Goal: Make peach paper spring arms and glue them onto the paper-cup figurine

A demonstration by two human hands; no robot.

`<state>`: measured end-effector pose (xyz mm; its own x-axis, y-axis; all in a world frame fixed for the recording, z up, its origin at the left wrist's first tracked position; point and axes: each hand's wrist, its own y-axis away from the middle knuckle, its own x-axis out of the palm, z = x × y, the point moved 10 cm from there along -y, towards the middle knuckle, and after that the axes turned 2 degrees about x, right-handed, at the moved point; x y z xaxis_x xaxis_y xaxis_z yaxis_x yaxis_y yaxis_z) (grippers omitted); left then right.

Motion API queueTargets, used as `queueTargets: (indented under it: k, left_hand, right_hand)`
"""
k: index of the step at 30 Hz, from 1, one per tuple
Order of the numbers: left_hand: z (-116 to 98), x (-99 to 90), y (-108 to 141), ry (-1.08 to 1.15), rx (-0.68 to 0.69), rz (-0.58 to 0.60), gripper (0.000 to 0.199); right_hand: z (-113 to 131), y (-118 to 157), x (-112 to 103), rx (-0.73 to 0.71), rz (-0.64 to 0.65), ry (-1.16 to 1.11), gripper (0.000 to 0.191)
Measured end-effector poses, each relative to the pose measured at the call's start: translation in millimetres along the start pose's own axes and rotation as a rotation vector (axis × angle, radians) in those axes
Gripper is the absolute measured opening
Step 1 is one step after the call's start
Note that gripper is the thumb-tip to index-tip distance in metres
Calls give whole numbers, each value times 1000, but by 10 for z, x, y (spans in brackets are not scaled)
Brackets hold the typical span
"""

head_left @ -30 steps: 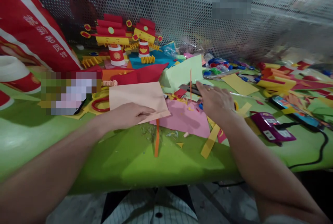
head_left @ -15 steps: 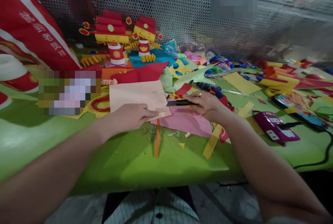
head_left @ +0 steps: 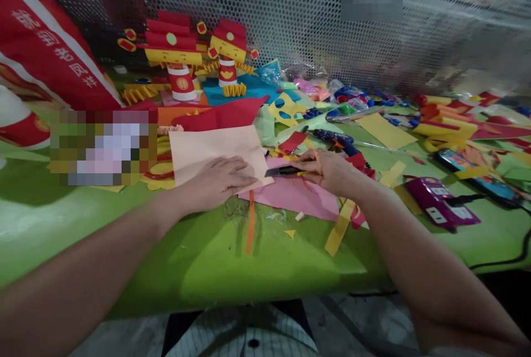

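On a bright green table, a pale peach rectangular sheet of paper is pressed down by the left hand, its fingers laid spread on the lower right part and closed on nothing. A narrow, black, pointed tool with yellow touches is gripped in the right hand; its tip is directed at the sheet's right edge, near the lower corner, though contact cannot be told. A pink paper sheet is set beside and partly beneath the peach sheet. The near edge of the table is rounded, and bare green surface is left in front of both papers, interrupted by an orange paper strip and small scraps. On the right, room is narrowed by a yellow paper strip and a purple power socket block. White Chinese characters are printed down a glossy red bag, too slanted to be read surely. A round gold emblem is borne by the left of 2 red-and-yellow paper figures, stood behind the papers.
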<state>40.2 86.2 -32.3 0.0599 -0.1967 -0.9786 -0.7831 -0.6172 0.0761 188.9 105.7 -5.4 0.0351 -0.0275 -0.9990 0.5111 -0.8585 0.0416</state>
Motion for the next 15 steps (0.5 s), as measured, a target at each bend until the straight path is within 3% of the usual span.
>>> queueTargets:
  k: [8, 15]
  left_hand:
    - [17, 14, 0, 12, 8, 0, 44]
    - [23, 28, 2, -13, -7, 12, 44]
  right_hand:
    - [-23, 20, -34, -14, -52, 42, 34]
    - [68, 33, 6, -51, 27, 3, 33]
